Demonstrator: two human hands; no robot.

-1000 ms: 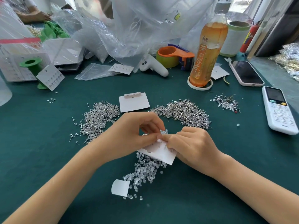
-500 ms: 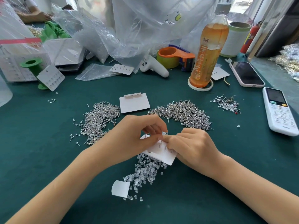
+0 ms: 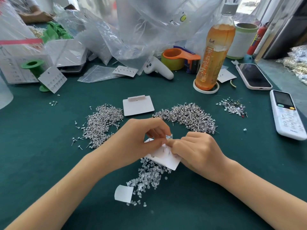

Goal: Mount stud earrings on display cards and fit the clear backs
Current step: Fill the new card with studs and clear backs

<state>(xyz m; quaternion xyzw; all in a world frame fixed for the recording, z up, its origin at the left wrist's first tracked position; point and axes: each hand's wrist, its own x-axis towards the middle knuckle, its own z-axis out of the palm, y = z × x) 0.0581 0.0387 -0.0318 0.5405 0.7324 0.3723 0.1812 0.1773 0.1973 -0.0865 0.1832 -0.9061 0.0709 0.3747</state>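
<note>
Both hands meet over a white display card [image 3: 164, 156] held above the green table, its back up with stud posts poking through. My left hand [image 3: 136, 140] pinches the card's upper left edge. My right hand [image 3: 197, 151] grips its right side, thumb and forefinger pressed together at a post; whatever they pinch is hidden. Under the card lies a heap of clear backs [image 3: 149, 176]. Two piles of silver stud earrings lie beyond, one at the left [image 3: 101, 125] and one at the right [image 3: 191, 117]. A blank card [image 3: 137, 105] lies between them.
A small white paper piece [image 3: 123, 193] lies near the clear backs. An orange drink bottle [image 3: 214, 52], tape dispenser [image 3: 179, 58], phone [image 3: 253, 76] and white remote [image 3: 287, 113] stand at the right. Plastic bags [image 3: 141, 30] and filled cards [image 3: 52, 79] crowd the back left. Another person's hand [image 3: 38, 15] rests far left.
My hands stay pinched on the card with only slight finger shifts; the card's tilt is almost the same.
</note>
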